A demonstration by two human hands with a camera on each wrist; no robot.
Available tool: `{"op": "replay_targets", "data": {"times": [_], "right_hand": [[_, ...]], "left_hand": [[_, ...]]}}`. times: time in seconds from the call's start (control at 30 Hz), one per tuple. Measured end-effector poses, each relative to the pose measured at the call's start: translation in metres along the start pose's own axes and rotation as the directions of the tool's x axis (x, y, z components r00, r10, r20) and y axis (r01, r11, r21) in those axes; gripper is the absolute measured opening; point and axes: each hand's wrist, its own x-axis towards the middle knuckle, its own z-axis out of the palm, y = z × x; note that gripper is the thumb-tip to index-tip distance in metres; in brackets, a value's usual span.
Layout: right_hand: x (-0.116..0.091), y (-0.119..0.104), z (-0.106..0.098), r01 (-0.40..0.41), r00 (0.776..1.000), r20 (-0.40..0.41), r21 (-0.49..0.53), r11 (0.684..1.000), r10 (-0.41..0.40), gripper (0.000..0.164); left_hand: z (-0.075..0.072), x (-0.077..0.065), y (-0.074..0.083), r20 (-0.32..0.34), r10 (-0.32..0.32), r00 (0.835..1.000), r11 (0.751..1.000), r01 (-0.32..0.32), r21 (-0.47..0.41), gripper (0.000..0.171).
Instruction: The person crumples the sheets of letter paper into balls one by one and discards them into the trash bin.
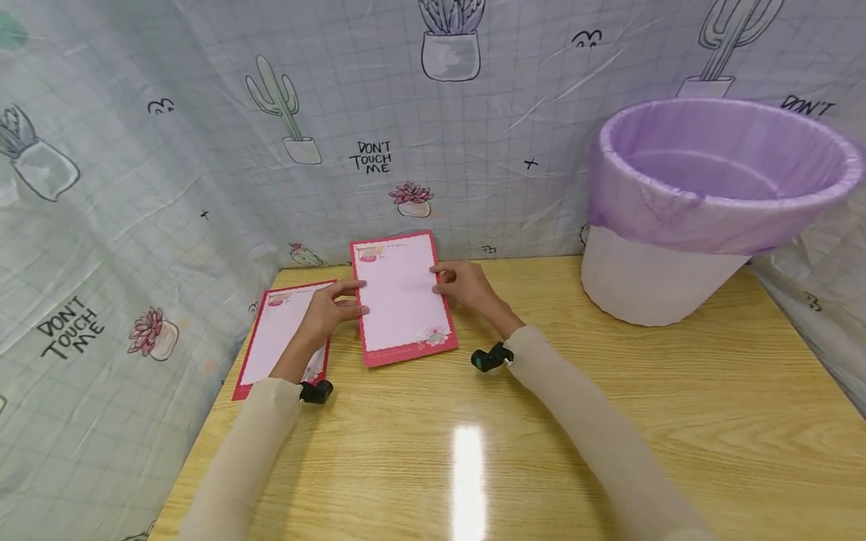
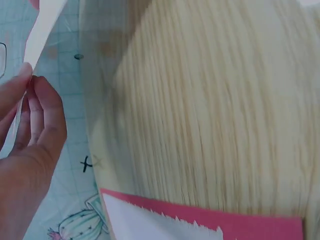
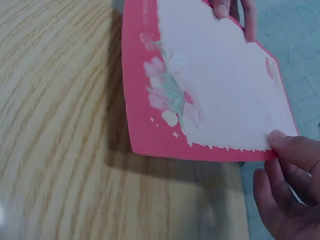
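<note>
A sheet of pink-bordered stationery paper (image 1: 402,300) is held up between both hands near the back of the table. My left hand (image 1: 323,312) pinches its left edge, thumb on the front and fingers behind, as the left wrist view shows with the sheet (image 2: 42,37) nearly edge-on. On the opposite edge, my right hand (image 1: 468,287) pinches it the same way. The right wrist view shows flowers printed at a corner of the paper (image 3: 215,95) and its shadow on the wood. Partly behind the left forearm, a second matching sheet (image 1: 274,334) lies flat on the table.
A white bin (image 1: 632,274) lined with a purple bag (image 1: 649,199) stands at the back right. Behind the wooden table (image 1: 541,451) hangs a curtain (image 1: 203,113) printed with potted plants, which also runs down the left side.
</note>
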Motion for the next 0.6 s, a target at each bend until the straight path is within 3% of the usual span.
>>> {"op": "replay_targets", "data": {"times": [0.23, 0.47, 0.6], "right_hand": [[-0.005, 0.001, -0.019, 0.052, 0.998, 0.031, 0.029, 0.998, -0.053, 0.038], [-0.016, -0.003, -0.030, 0.098, 0.995, -0.028, 0.020, 0.995, -0.097, 0.044], [-0.023, -0.008, -0.039, 0.143, 0.989, -0.036, -0.053, 0.988, -0.145, 0.052]], "left_hand": [[0.008, 0.001, 0.009, 0.045, -0.003, 0.999, 0.994, 0.008, -0.108, 0.057], [0.017, -0.004, 0.020, -0.009, 0.045, 0.999, 0.995, -0.046, -0.093, 0.053], [0.024, -0.006, 0.026, -0.024, 0.094, 0.995, 0.992, -0.096, -0.084, 0.052]]}}
